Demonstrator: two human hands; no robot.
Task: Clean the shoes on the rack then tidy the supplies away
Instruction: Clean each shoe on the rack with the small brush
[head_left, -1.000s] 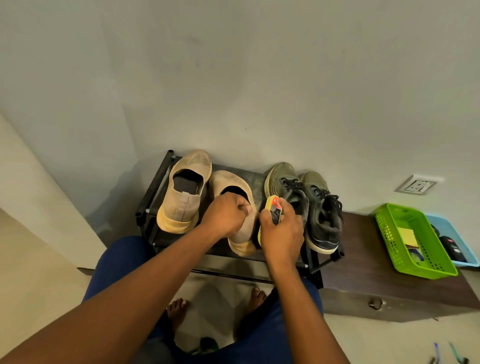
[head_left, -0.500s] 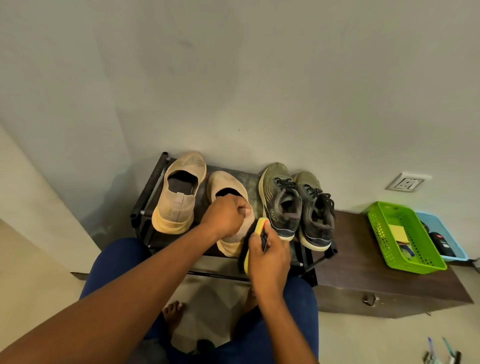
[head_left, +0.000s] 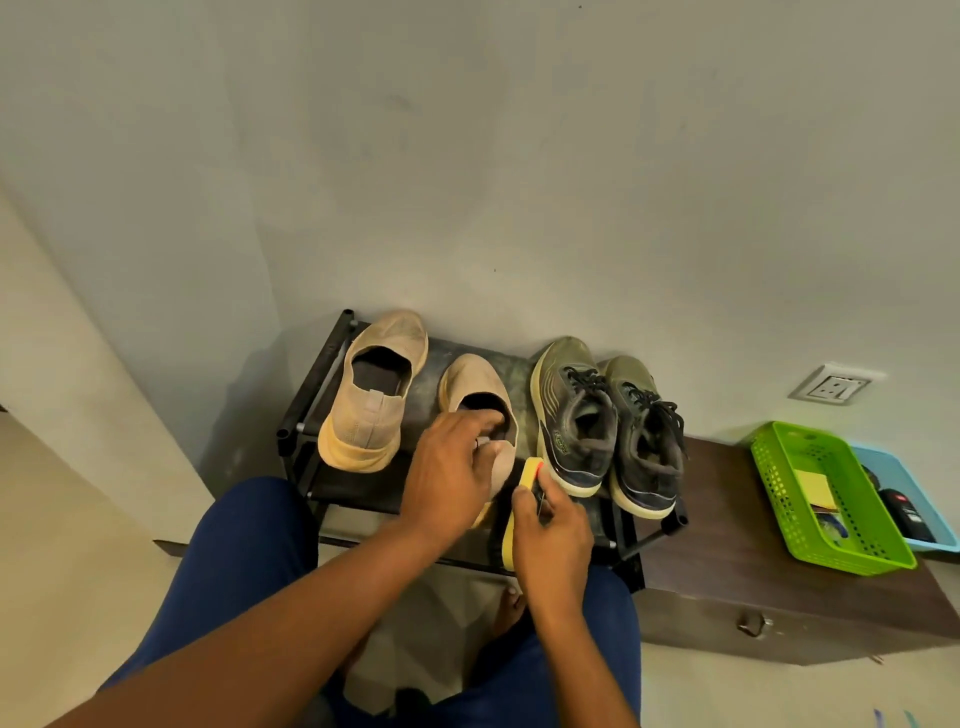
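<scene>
Four shoes (head_left: 579, 415) sit on the rack (head_left: 311, 415) — right of it, two baskets (head_left: 810, 499) on seemingly a bench (head_left: 727, 561).

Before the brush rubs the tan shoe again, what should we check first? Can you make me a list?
1. Left hand holds the tan shoe at its heel: ok.
2. Right hand grips the yellow brush: ok.
3. Bristles touching the tan shoe: cannot tell, the hands hide it.
4. Tan shoe resting on the rack: ok.
5. Dark sneakers clear of the brush: not ok, the near one sits right beside it.
6. Green basket ready for supplies: ok, on the bench.
</scene>
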